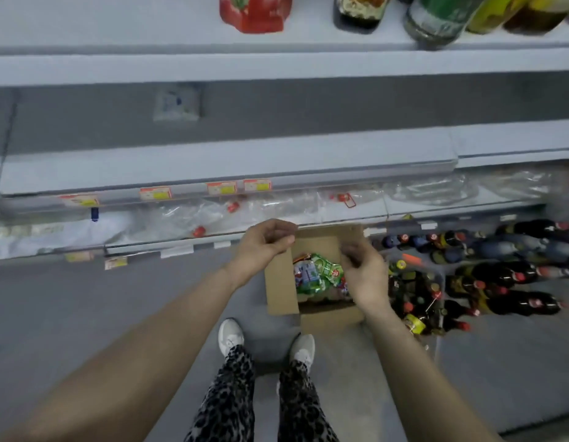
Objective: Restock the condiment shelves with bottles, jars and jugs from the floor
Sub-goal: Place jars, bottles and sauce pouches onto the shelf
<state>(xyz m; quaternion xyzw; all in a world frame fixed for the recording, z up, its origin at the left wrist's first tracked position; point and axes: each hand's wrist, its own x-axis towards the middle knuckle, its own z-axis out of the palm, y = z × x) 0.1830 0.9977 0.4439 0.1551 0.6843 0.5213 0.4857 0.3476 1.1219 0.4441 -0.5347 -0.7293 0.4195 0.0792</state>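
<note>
Cardboard shows between my 2 hands: my left hand [267, 242] hangs with fingers loosely curled and nothing I can see in them, while my right hand [367, 275] is too blurred to tell whether it grips anything. Both hover over the open box [281, 282] of green packets [318, 272] at my feet. The dark bottles [487, 275] crowd the floor [85, 314] just right of it. I'd bend low, take 1 by the body rather than the cap, and carry it upright to the bare shelf [213, 167].
</note>
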